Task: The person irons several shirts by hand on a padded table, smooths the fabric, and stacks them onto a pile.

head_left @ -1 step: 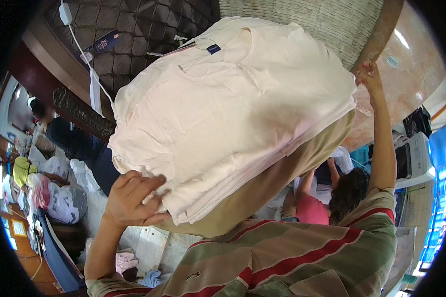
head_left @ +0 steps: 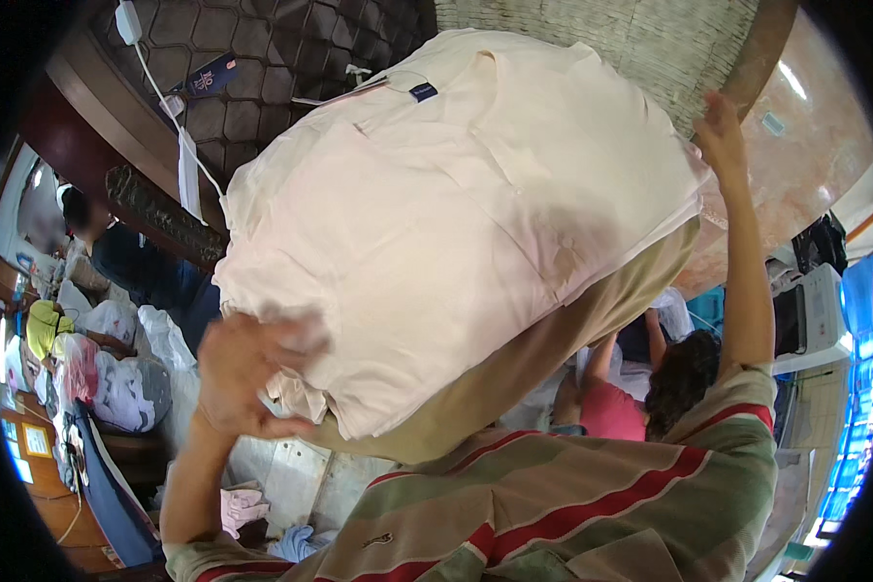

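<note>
A pale cream shirt (head_left: 407, 223) lies spread out in front of me, with a dark label (head_left: 423, 92) at its neckline. More pale cloth layers show under it, and a tan cloth (head_left: 436, 412) hangs below its near edge. My left hand (head_left: 247, 373) hovers at the shirt's near left corner. Its fingers are spread and partly blurred, the thumb apart from them. At the shirt's far right end is my right hand (head_left: 722, 145), fingers raised beside the cloth edge and seemingly gripping nothing. A shadow falls across the right half of the shirt.
A white cord (head_left: 160, 92) and a dark card tag (head_left: 211, 76) lie on the dark quilted surface at upper left. A person in pink (head_left: 613, 403) sits low at the right. Stuffed plastic bags (head_left: 131, 393) stand at left. A white appliance (head_left: 823, 312) is far right.
My left hand has lifted off the shirt's corner and spread its fingers. My right hand's fingers have risen from the cloth edge. The near edge of the shirt lies smoother.
</note>
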{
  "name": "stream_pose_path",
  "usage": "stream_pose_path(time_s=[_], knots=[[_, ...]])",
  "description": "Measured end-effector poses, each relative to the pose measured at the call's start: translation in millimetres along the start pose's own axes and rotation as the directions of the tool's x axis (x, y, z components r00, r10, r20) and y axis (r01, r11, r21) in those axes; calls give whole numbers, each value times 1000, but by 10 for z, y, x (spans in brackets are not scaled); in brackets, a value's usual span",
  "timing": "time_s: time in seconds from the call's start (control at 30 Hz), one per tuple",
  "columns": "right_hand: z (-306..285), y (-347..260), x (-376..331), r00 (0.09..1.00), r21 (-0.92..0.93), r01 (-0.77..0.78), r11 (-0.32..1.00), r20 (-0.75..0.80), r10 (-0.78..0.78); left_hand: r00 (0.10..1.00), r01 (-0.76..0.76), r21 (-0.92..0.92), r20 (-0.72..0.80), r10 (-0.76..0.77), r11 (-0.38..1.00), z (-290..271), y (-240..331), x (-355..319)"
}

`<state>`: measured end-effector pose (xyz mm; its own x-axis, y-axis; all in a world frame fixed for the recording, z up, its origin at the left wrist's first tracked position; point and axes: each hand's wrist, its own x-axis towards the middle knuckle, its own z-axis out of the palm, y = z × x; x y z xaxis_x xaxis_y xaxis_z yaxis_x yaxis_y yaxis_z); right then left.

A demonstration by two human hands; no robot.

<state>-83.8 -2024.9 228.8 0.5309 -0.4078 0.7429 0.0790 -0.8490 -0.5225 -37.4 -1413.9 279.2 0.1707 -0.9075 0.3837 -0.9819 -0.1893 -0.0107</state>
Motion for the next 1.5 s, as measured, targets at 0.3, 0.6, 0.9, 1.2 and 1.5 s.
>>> stream_pose_path(time_s=[0.3, 0.6, 0.9, 1.2, 1.5], knots=[[1871, -1259, 503, 782, 65, 530, 845, 347, -517, 711, 701, 137, -70, -699, 699, 320, -738, 1183], [1922, -1562, 570, 864, -89, 471, 878, 250, -438, 746, 650, 236, -377, -549, 722, 349, -921, 1095], [1994, -1476, 569, 824, -23, 560, 828, 120, -554, 786, 615, 317, -323, -528, 722, 459, -1011, 1056], [2372, -1482, 1019, 763, -98, 638, 764, 219, -609, 783, 621, 502, -423, -455, 602, 398, -1379, 1204], [1407, -2021, 94, 712, 16, 192, 981, 686, -150, 917, 389, 166, -162, -364, 906, 642, -1056, 1942]])
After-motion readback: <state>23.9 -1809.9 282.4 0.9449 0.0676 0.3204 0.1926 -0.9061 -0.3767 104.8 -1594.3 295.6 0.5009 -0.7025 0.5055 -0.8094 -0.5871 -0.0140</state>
